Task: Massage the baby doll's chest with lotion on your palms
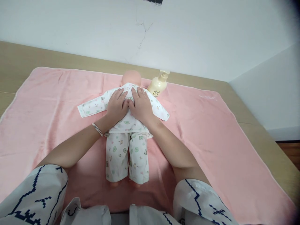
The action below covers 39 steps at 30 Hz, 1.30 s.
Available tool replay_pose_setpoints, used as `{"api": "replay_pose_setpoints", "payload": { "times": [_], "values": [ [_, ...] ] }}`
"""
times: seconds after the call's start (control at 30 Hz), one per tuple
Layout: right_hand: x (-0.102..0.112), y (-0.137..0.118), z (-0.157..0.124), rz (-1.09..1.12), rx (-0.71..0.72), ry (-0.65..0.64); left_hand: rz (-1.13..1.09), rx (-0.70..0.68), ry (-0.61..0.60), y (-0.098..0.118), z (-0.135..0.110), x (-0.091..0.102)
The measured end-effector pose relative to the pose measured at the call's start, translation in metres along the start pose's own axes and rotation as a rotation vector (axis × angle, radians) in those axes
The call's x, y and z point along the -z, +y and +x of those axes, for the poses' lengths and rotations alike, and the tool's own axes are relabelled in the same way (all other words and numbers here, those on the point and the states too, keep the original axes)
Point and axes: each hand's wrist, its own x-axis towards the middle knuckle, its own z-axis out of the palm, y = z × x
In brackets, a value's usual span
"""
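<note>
A baby doll [127,147] lies on a pink towel [206,125], head away from me, dressed in a white printed top and trousers. Its bare head [131,77] shows at the far end. My left hand [116,105] rests flat on the doll's upper body, fingers stretched out toward the head. My right hand [140,105] lies flat beside it, thumbs touching, fingers also extended. Neither hand holds anything. A silver bangle [97,129] sits on my left wrist.
A cream pump bottle [158,85] stands on the towel just right of the doll's head. The towel covers a wooden table [264,137] set against a white wall. The table's right edge drops to a wooden floor [292,153].
</note>
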Motion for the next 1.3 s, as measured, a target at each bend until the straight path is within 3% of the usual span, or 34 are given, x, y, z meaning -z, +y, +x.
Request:
{"api": "replay_pose_setpoints", "payload": {
  "times": [0.43,0.67,0.83,0.93,1.17,1.3],
  "values": [
    [0.0,0.001,0.001,0.02,0.001,0.006,-0.016,-0.002,0.073,-0.006,-0.002,-0.007],
    [-0.002,0.005,0.0,0.048,-0.006,0.104,-0.001,-0.015,0.112,0.001,-0.003,-0.002],
    [0.0,0.016,0.013,0.066,0.033,-0.01,0.01,0.051,0.021,-0.002,0.001,-0.007],
    [0.002,0.014,0.011,0.02,0.072,-0.034,0.005,0.001,-0.016,-0.004,0.003,-0.007],
    [0.008,-0.015,-0.016,-0.148,-0.002,0.06,0.005,-0.055,0.107,0.005,-0.001,0.003],
    [0.01,-0.002,-0.004,-0.089,0.017,-0.029,0.013,0.027,0.088,0.004,0.0,0.0]
  ]
}}
